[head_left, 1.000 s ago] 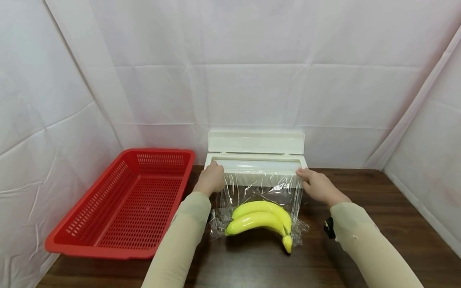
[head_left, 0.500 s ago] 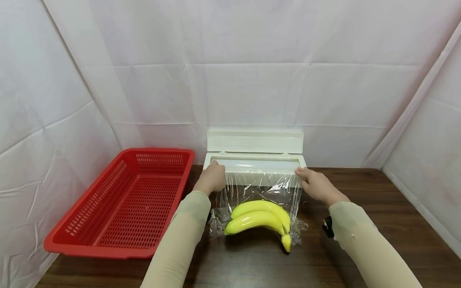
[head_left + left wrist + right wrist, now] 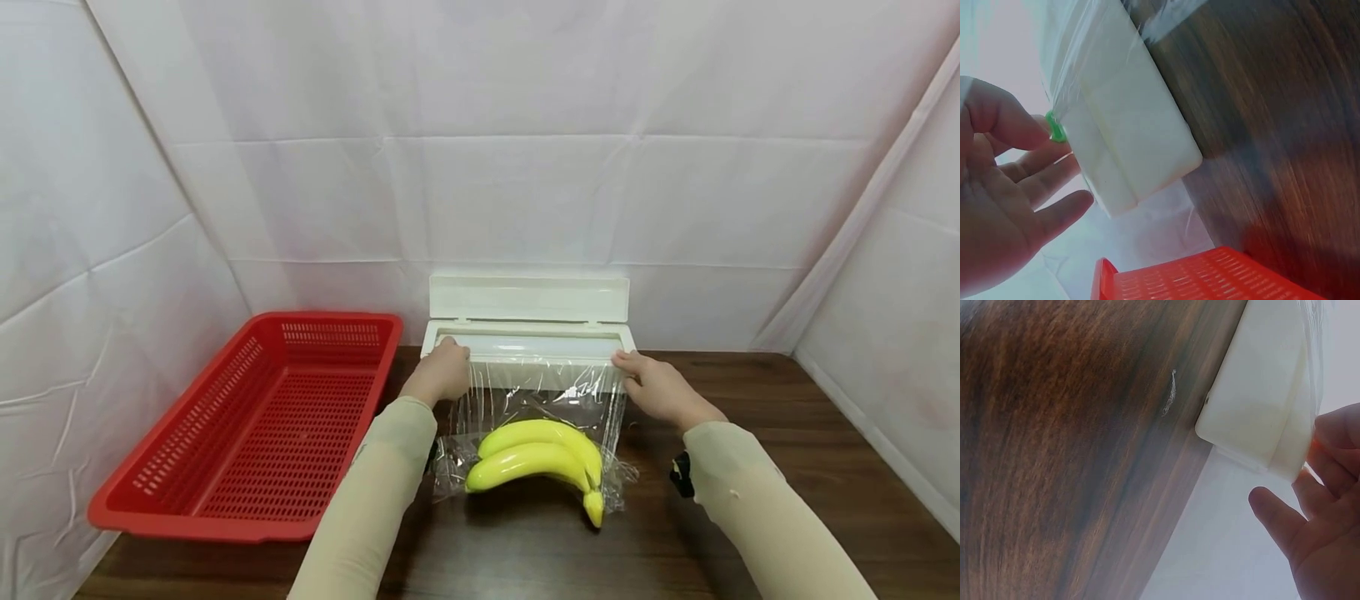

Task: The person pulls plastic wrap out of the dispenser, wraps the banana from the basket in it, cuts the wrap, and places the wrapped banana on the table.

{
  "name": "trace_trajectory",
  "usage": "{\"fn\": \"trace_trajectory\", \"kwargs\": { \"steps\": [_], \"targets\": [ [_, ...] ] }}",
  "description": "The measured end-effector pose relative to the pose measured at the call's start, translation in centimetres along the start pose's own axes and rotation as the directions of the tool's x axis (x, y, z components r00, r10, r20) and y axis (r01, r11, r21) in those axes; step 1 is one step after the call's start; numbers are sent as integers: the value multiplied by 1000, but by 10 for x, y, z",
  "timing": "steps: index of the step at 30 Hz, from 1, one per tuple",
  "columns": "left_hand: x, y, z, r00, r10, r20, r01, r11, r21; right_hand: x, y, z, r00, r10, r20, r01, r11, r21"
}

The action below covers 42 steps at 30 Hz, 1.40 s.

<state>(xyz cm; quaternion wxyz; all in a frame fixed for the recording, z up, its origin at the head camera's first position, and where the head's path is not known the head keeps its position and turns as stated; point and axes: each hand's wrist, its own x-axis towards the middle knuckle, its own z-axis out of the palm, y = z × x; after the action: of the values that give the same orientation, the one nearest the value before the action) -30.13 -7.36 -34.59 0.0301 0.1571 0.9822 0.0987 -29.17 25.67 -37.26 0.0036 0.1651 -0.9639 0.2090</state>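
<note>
A white cling film dispenser point(image 3: 528, 377) stands at the back of the table with its lid point(image 3: 528, 298) raised. Clear cling film point(image 3: 551, 400) runs from its front edge down over a bunch of yellow bananas point(image 3: 536, 462), whose stem end pokes out at the front. At the dispenser's left end my left hand point(image 3: 442, 371) pinches a small green slider point(image 3: 1055, 126) on the edge between thumb and forefinger. My right hand point(image 3: 663, 387) grips the right front corner, thumb on the film edge and some fingers behind it, the little finger held away.
A red plastic basket point(image 3: 213, 527) with slotted walls stands to the left, close to my left forearm. White cloth point(image 3: 525, 200) hangs behind and at both sides of the dark wooden table point(image 3: 810, 467). A small scrap of film point(image 3: 1170, 394) lies near the dispenser's right end.
</note>
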Motion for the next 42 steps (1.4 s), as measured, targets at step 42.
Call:
{"fn": "trace_trajectory", "kwargs": {
  "steps": [42],
  "targets": [
    [7, -9, -23, 985, -12, 172, 68, 945, -319, 10, 2, -5, 1000, 0, 17, 1, 999, -54]
  ]
}}
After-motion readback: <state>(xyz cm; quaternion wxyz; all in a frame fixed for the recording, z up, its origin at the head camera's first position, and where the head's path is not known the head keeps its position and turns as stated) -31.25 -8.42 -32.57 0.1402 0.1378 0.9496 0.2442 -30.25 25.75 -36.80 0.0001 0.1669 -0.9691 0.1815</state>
